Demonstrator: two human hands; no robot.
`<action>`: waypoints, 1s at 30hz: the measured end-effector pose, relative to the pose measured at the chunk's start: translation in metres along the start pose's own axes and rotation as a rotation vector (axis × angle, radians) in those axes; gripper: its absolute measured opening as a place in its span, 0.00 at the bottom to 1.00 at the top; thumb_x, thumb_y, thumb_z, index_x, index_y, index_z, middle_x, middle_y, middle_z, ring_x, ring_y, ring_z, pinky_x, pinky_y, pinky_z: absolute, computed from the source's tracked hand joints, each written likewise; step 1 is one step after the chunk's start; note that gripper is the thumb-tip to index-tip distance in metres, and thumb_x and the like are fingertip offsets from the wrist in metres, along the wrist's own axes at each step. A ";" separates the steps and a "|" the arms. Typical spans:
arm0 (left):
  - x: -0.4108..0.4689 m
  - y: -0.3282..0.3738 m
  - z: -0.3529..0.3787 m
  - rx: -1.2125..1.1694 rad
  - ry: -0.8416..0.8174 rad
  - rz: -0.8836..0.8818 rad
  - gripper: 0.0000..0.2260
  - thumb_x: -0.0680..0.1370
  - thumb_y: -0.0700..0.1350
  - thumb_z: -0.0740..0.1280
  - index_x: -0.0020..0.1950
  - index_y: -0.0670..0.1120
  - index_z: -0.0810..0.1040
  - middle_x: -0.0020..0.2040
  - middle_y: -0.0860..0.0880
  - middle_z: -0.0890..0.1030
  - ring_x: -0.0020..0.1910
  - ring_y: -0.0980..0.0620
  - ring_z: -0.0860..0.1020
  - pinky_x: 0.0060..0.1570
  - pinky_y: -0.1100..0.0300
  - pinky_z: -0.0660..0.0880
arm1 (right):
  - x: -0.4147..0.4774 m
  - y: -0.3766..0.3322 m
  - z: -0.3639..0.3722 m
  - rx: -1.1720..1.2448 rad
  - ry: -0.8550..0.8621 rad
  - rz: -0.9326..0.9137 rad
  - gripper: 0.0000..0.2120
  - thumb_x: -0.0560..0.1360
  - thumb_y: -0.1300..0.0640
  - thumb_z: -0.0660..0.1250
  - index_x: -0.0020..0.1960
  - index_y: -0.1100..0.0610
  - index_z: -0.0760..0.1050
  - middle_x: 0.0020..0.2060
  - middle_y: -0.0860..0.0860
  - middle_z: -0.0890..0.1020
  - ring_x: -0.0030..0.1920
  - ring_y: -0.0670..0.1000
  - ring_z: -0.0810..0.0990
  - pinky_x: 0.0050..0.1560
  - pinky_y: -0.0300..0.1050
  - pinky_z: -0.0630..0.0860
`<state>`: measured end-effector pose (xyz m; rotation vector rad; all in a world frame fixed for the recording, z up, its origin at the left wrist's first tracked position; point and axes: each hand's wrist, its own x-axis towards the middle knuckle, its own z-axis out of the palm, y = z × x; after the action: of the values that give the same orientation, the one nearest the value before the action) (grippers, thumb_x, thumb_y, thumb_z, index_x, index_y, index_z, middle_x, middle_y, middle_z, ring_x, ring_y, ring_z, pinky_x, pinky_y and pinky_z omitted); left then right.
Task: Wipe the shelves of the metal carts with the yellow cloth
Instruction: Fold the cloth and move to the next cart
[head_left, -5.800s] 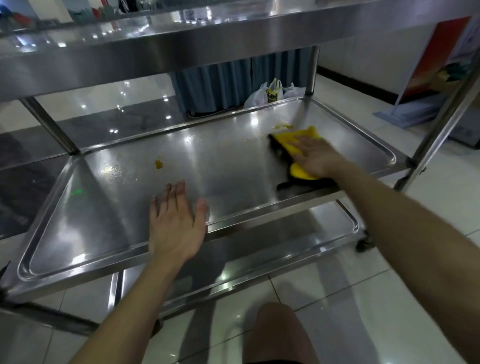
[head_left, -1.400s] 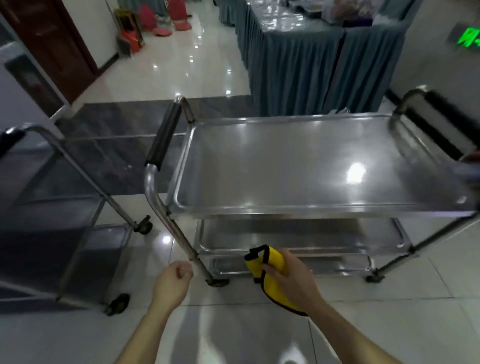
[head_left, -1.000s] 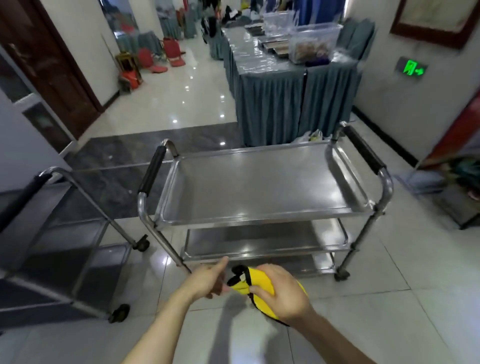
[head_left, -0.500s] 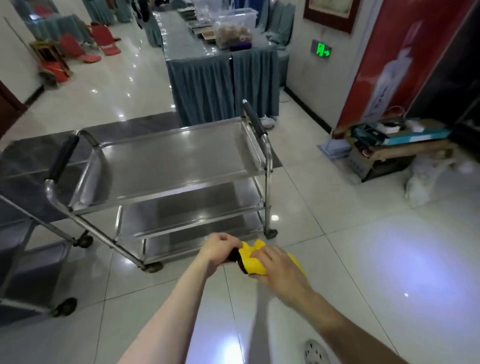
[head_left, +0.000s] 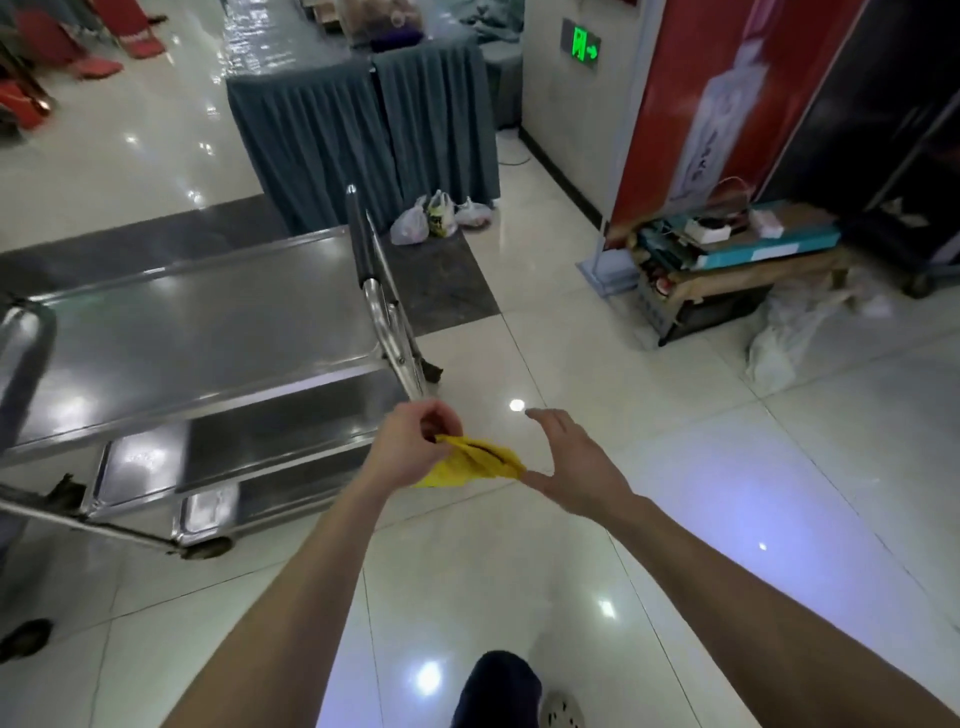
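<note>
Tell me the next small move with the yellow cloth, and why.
Probably close the right hand on the free end of the yellow cloth. The left hand pinches one end, the cloth is bunched between the hands, and the right fingers are spread, not gripping. A flat cloth would wipe the metal cart better.

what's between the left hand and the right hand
The yellow cloth, in the head view: the left hand pinches one end, and the other end reaches the open right hand at its thumb.

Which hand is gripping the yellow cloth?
The left hand, its fingers curled round the yellow cloth; the right hand is open, fingers spread, beside the cloth's other end.
</note>
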<state>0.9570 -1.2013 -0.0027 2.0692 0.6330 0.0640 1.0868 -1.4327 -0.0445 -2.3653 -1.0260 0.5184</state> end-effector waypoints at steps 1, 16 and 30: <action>0.013 0.009 0.001 -0.005 -0.016 0.015 0.15 0.68 0.27 0.72 0.46 0.45 0.84 0.43 0.48 0.89 0.46 0.46 0.88 0.50 0.44 0.85 | 0.016 0.004 -0.009 0.007 -0.028 0.008 0.43 0.73 0.41 0.78 0.82 0.49 0.62 0.76 0.46 0.68 0.73 0.50 0.71 0.71 0.52 0.74; 0.318 0.056 0.022 0.450 -0.124 0.064 0.17 0.78 0.39 0.72 0.67 0.49 0.83 0.59 0.50 0.87 0.57 0.50 0.84 0.55 0.57 0.81 | 0.301 0.111 -0.135 0.061 -0.035 -0.051 0.13 0.88 0.48 0.56 0.65 0.51 0.75 0.54 0.48 0.82 0.51 0.52 0.80 0.51 0.52 0.78; 0.562 0.066 -0.026 0.234 0.226 -0.195 0.11 0.80 0.41 0.71 0.56 0.56 0.78 0.48 0.58 0.84 0.40 0.57 0.84 0.41 0.57 0.84 | 0.639 0.146 -0.200 0.308 -0.312 -0.141 0.19 0.80 0.31 0.64 0.54 0.46 0.75 0.41 0.47 0.85 0.37 0.47 0.86 0.44 0.55 0.85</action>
<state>1.4624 -0.9500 -0.0465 2.2308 1.0199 0.1167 1.6838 -1.0966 -0.0602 -1.9648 -1.1438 0.9406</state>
